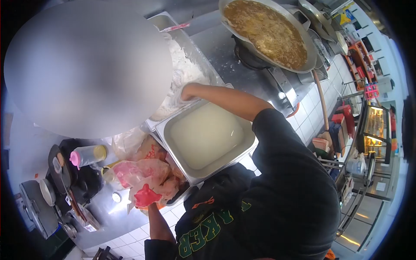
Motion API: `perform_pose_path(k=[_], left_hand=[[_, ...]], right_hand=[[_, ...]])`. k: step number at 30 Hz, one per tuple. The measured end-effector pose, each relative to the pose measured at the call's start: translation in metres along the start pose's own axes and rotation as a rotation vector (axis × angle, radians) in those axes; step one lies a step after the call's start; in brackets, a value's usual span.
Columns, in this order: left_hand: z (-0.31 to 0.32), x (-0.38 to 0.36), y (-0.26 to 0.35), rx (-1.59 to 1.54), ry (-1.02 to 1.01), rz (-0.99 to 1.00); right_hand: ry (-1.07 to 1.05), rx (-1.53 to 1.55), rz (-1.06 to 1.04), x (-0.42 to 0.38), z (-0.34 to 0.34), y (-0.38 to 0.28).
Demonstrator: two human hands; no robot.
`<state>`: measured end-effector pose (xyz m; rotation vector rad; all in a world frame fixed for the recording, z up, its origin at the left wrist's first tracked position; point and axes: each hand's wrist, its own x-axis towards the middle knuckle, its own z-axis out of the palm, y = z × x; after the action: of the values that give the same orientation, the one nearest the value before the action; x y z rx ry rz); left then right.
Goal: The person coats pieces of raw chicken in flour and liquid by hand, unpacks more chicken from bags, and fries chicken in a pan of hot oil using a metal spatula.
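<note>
My right hand (184,92) reaches into a long metal tray of white flour (185,65). Flour coats it, and its fingers are buried or blurred. Closer to my body sits a deep metal pan (196,177) of pale, cloudy liquid, with my right forearm crossing over its far corner. On the other side, my left hand (151,205) is at the edge of clear plastic bags (149,171) that hold pinkish contents looking like raw meat. A bright red piece (147,196) covers that hand, so its fingers do not show.
A large wok (313,60) of bubbling oil stands on a burner at the upper right, its long wooden handle (321,99) sticking out. A pink-capped bottle (89,156) and several pans (47,192) are at the left. A blurred oval hides the upper left.
</note>
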<state>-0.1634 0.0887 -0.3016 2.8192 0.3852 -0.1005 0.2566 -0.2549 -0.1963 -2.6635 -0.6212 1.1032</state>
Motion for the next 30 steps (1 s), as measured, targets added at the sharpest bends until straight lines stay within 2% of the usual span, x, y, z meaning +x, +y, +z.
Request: perform_pose_path(k=[2, 3, 8, 13, 14, 16, 18, 19, 20, 21, 22, 24, 25, 28, 29, 30], left_hand=[[0.000, 0.001, 0.001, 0.003, 0.006, 0.004], [-0.002, 0.001, 0.000, 0.011, 0.012, 0.005], [-0.009, 0.005, 0.002, 0.033, 0.044, 0.037], [-0.008, -0.002, 0.008, 0.025, 0.077, 0.045], [-0.007, 0.000, 0.010, 0.019, 0.085, 0.052], [-0.005, -0.001, 0.009, 0.012, 0.100, 0.057], [-0.005, -0.005, 0.010, 0.000, 0.124, 0.040], [-0.006, -0.007, 0.010, -0.006, 0.137, 0.030], [-0.006, -0.008, 0.012, -0.018, 0.153, 0.024], [-0.008, -0.008, 0.012, -0.040, 0.177, 0.006], [-0.010, -0.009, 0.014, -0.063, 0.205, -0.017], [-0.021, -0.020, 0.015, -0.163, 0.293, -0.098], [-0.030, -0.029, 0.019, -0.255, 0.395, -0.165], [-0.082, -0.058, 0.025, -0.567, 1.109, -0.513], [-0.115, -0.069, 0.047, -0.662, 1.113, -0.460], [-0.156, -0.089, 0.084, -0.751, 1.111, -0.413]], right_hand=[[-0.127, -0.164, 0.035, 0.006, 0.023, 0.010], [-0.121, -0.176, 0.025, 0.009, 0.029, 0.007], [0.127, 0.090, -0.017, 0.019, 0.026, -0.012], [0.246, 0.336, 0.025, 0.019, -0.002, -0.023], [0.312, 0.057, 0.041, 0.017, -0.008, -0.030], [0.371, -0.051, -0.041, 0.013, -0.030, -0.019], [0.569, -0.202, -0.108, 0.041, -0.016, -0.001], [0.400, -0.412, -0.240, 0.117, -0.007, 0.032], [0.369, -0.263, -0.225, 0.058, -0.026, 0.007], [0.442, -0.308, -0.271, 0.027, -0.034, 0.005], [0.650, -0.103, -0.313, 0.075, -0.020, 0.051], [0.657, 0.287, -0.246, -0.019, -0.029, 0.004], [0.654, 0.274, -0.270, -0.019, -0.025, -0.004], [0.502, 1.571, -0.312, 0.013, -0.006, 0.002], [0.396, 1.997, -0.303, 0.016, -0.008, 0.002], [0.396, 1.986, -0.309, 0.009, -0.009, -0.004]])
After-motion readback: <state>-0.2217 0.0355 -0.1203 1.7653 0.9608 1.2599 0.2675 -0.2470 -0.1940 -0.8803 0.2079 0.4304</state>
